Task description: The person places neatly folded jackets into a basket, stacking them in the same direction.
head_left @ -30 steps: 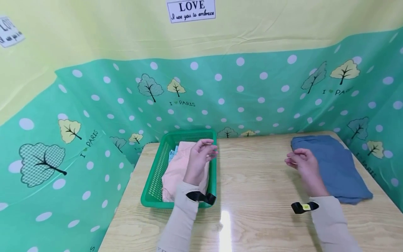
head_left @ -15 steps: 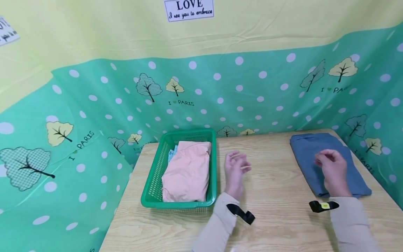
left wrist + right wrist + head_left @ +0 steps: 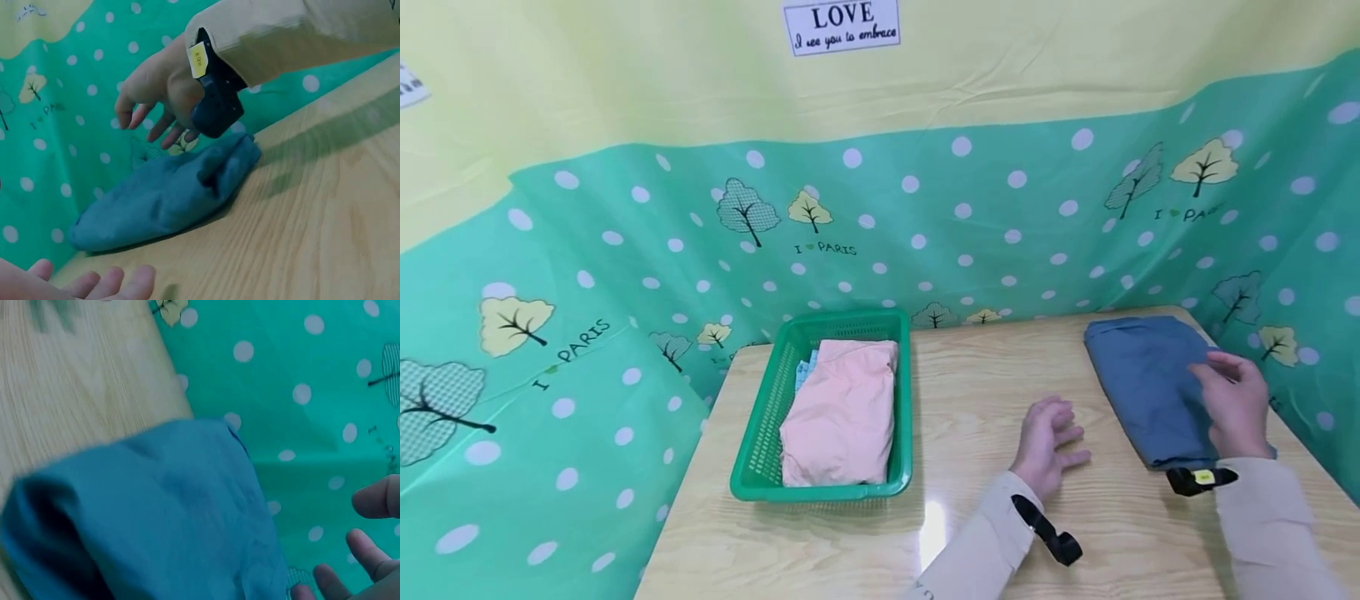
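A folded blue garment (image 3: 1150, 392) lies at the right side of the wooden table. Over its right edge hovers my right hand (image 3: 1238, 404), fingers loosely bent and holding nothing; the right wrist view shows these fingers (image 3: 369, 556) spread apart from the blue cloth (image 3: 156, 506). My left hand (image 3: 1048, 446) is above the table just left of the garment, its fingers relaxed and not touching it. In the left wrist view the left fingertips (image 3: 119, 284) show at the bottom, with the blue garment (image 3: 162, 194) beyond and the right hand (image 3: 162, 94) above it.
A green plastic basket (image 3: 747, 450) stands on the left part of the wooden table (image 3: 985, 383). Inside it lie a folded pink garment (image 3: 842, 417) and a bit of light-blue patterned cloth (image 3: 805, 368). A green and yellow printed curtain (image 3: 925, 192) hangs behind and along both sides.
Both hands have moved right. My left hand has left its place over the basket and come near the blue garment; my right hand has passed across the garment to its right side.
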Demonstrator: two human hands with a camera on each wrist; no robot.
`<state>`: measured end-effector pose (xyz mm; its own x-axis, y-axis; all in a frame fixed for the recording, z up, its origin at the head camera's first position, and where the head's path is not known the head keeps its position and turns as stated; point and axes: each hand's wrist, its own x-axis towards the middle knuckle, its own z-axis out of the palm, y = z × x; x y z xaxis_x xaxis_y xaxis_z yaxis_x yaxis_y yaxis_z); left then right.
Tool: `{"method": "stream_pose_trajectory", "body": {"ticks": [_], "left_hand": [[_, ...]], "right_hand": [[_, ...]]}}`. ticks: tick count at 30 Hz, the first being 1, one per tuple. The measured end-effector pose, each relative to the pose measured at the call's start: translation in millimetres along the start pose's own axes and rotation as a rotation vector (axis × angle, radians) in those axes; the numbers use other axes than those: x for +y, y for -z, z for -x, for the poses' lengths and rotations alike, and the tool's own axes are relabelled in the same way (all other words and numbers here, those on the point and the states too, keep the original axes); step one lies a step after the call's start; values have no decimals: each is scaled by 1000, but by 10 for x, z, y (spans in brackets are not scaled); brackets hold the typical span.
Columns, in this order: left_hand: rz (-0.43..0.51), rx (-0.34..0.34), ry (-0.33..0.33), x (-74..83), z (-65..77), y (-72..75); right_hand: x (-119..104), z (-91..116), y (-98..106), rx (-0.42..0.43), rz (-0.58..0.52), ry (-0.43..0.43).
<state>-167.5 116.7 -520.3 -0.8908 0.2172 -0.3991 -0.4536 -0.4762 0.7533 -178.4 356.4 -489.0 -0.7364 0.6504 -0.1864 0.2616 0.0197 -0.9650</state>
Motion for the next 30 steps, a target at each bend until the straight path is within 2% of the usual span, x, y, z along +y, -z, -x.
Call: {"method": "stream_pose_trajectory", "body": {"ticks": [3,7,12,17,21,26,30], "left_hand": [[17,-48,67,-79,-23,-6],[38,-94,116,-146,-55,-17],[29,-119,135,-157,-127,-136],[28,-144,149,-181,-228,-257],[7,-168,163,-199,-291,-313],[-6,-215,189,-174,-357,-353],[10,-217,202,-150,-407,-364]], "right_hand": [[12,-64,13,-8,52,-15],[32,-140,35,-45,137,-45],[94,-223,102,-134,219,-68],[155,-294,142,-212,346,-123],[193,-325,151,-234,440,-142],[215,-339,164,-253,490,-133],[236,-322,145,-267,512,-145]]}}
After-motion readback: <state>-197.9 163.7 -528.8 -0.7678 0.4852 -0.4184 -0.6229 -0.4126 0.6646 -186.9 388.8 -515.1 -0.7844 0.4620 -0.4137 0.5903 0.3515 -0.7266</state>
